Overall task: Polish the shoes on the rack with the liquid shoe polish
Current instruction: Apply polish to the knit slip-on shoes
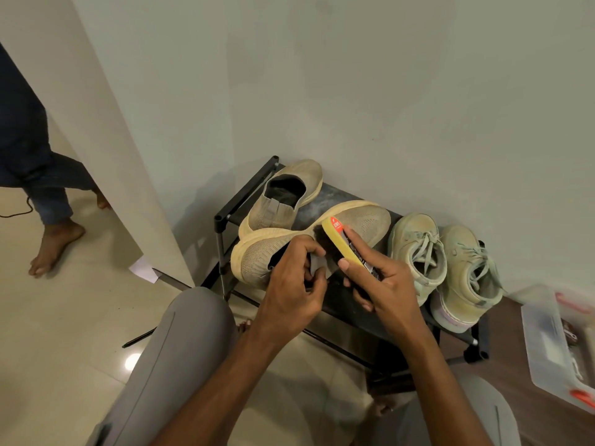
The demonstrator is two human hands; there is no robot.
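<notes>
Hands: two, both bare, over the front of the shoe rack.
Left hand (pixel 294 283): fingers curled, pinching the grey collar of the nearer slip-on shoe (pixel 309 244) at its opening.
Right hand (pixel 383 284): fingers and thumb wrapped round a yellow shoe brush (pixel 346 244), dark bristles pressed against the held shoe.
Slip-on shoes: two, beige knit; the second slip-on (pixel 286 194) lies behind, at the rack's back left.
Lace-up sneakers: two, pale green, side by side on the rack's right end (pixel 418 249) (pixel 467 275).
Shoe rack (pixel 225 210): one, black metal frame, standing against the wall.
Plastic box (pixel 547 346): one, clear, to the right of the rack; contents unclear.
Liquid polish: cannot tell where it is.
Second person: bare feet (pixel 54 246) on the floor at far left.
</notes>
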